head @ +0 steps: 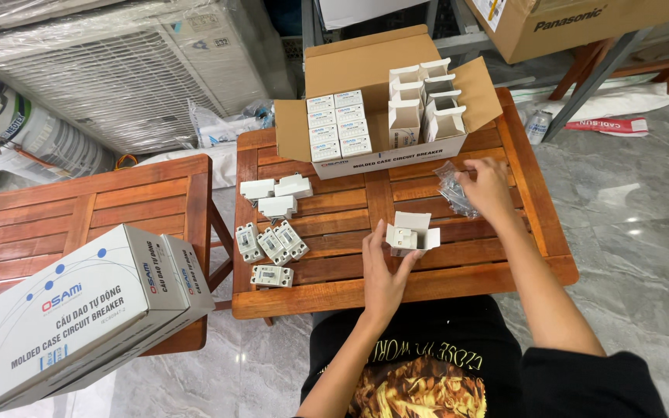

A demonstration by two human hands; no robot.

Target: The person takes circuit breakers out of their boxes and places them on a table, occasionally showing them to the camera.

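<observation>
Right now the work looks like packing: the left hand (385, 272) steadies a small white box (412, 232) with its flaps open, its fingers (372, 246) wrapped around the box's near-left side and the thumb pressed at the box's right edge. That box sits on the wooden worktop (466, 263), directly beyond the left fingertips and well short of the right hand. The right hand (488, 186) is farther out and to the right, its fingers pinched on a crumpled clear plastic bag (452, 190) that lies just left of them on the slats.

My reading is that the little box is being filled, with the bag as the piece now being picked up. The next move would call for bringing the bag back toward the left fingers and tucking it through the open top, while the left hand keeps the box from sliding.

The box's mouth points up and slightly away from the person, flaps splayed outward. Its long axis seems to run roughly left to right across the worktop, though the fingers hide part of it.

Left of the left hand lie several grey circuit breakers (271, 246), apart from the fingers. Beyond the right hand stands a big open carton (365, 151) holding more small boxes.
</observation>
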